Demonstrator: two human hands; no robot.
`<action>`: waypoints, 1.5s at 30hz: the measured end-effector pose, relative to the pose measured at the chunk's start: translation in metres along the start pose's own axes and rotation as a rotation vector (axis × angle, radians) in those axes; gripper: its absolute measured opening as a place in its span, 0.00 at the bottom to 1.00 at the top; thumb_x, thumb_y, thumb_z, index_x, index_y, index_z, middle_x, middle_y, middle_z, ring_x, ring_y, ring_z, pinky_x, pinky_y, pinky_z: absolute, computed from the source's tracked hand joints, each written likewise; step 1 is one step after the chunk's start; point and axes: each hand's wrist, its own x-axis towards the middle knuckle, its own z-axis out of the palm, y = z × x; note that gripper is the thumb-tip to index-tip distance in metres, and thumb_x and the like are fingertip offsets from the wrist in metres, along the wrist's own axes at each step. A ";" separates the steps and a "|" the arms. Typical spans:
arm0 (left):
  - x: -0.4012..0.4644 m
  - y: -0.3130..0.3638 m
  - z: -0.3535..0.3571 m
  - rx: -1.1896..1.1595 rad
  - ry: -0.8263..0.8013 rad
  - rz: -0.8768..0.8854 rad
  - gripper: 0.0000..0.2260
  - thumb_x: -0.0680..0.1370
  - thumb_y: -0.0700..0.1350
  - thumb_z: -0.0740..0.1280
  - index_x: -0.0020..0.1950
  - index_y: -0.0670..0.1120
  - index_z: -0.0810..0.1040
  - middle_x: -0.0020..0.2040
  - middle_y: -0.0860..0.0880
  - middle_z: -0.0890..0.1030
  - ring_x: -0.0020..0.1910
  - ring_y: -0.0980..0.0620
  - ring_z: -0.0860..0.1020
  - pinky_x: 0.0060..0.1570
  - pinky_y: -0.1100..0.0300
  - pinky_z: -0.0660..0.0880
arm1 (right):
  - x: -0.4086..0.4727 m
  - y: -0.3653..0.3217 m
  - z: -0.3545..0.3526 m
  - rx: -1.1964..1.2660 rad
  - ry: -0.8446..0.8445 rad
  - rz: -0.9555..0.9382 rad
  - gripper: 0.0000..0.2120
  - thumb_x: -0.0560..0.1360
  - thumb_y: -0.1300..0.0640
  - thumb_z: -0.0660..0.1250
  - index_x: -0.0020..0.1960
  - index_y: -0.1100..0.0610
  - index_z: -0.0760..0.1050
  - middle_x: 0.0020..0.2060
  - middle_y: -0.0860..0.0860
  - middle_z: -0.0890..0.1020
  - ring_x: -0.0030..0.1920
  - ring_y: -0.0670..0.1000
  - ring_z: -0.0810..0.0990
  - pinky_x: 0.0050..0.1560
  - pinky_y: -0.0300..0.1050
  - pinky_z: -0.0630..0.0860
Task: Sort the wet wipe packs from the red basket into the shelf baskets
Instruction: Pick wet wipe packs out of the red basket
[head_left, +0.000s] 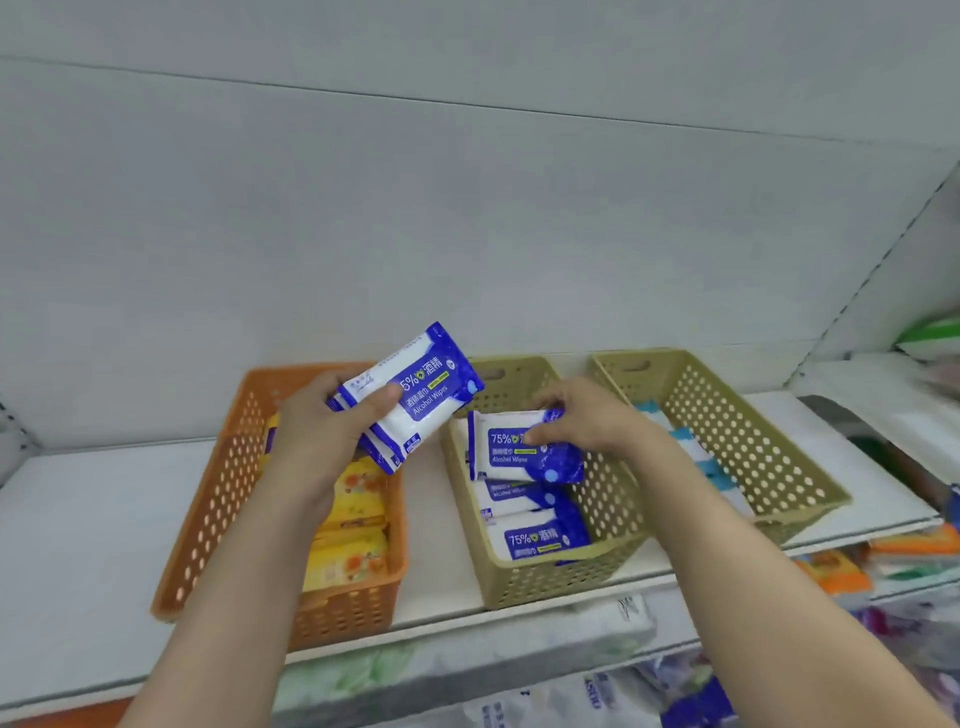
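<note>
Wet wipe packs in blue and white are in both hands. At the bottom of the view, below the shelf (83, 525), lie more soft packages (561, 696) on a lower level, blurred. The red basket is not visible.

Both forearms reach up over the shelf's front edge. The left hand (322, 431) grips a small stack of blue packs (410, 395) above the orange basket (208, 519), thumb across the printed face and the fingers curled behind. I judge it holds them ready as a supply for the other hand, since the orange basket contains only yellow packs (353, 540) and these do not belong there.

The right hand (587, 421) pinches one blue pack (511, 447) by its right end, thumb on the front and the fingers curled over the top edge. The pack stands nearly upright inside the middle beige basket (550, 582), behind two other blue packs (535, 540) that lean in a row. It seems to be placed like a file card, so the row stays tidy.

Behind this pack, room remains up to the back wall of the basket — enough for several more, I think. The side walls are close, so each pack must go in straight.

Farther right stands a second beige basket (753, 447) with light blue packs (691, 441). Between the baskets there is bare shelf, and at the back the grey wall.
</note>
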 end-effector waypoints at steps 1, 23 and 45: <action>0.000 -0.002 0.005 -0.002 0.020 0.001 0.11 0.73 0.43 0.74 0.55 0.45 0.79 0.45 0.48 0.86 0.40 0.52 0.85 0.37 0.55 0.82 | 0.009 0.001 0.001 -0.003 -0.033 -0.013 0.16 0.69 0.56 0.78 0.56 0.53 0.82 0.49 0.47 0.85 0.47 0.48 0.83 0.50 0.43 0.80; -0.003 -0.013 0.038 0.104 0.119 -0.110 0.18 0.70 0.49 0.76 0.57 0.46 0.78 0.48 0.47 0.85 0.43 0.51 0.85 0.39 0.57 0.81 | 0.062 -0.022 -0.006 0.208 0.210 -0.341 0.12 0.78 0.52 0.68 0.61 0.51 0.80 0.56 0.44 0.83 0.56 0.42 0.80 0.62 0.40 0.74; 0.008 -0.017 0.053 0.036 0.325 0.069 0.10 0.72 0.44 0.76 0.50 0.45 0.80 0.46 0.47 0.85 0.41 0.51 0.84 0.41 0.55 0.82 | 0.007 -0.005 -0.014 0.427 -0.080 0.011 0.21 0.68 0.53 0.80 0.56 0.58 0.79 0.46 0.54 0.87 0.49 0.58 0.86 0.54 0.58 0.81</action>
